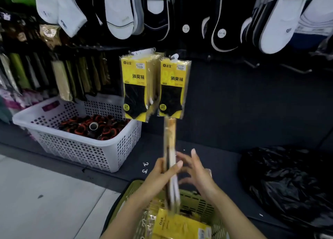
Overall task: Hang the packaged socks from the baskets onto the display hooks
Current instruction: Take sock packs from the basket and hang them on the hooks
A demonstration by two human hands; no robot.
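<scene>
I hold a thin stack of yellow sock packs (169, 143) edge-on and upright above the green basket (196, 202). My left hand (162, 174) grips the stack's left side. My right hand (196, 170) touches its right side with fingers spread. More yellow sock packs (178, 224) lie in the green basket. Two bunches of the same yellow packs hang on display hooks: one bunch (137, 85) on the left, another (173, 87) just above the tip of the stack I hold.
A white perforated basket (79, 148) with black and orange rolled items stands at the left on the dark ledge. A black plastic bag (286, 183) lies at the right. White and black socks (117, 12) hang above. Bare metal hooks (295, 68) jut out at the right.
</scene>
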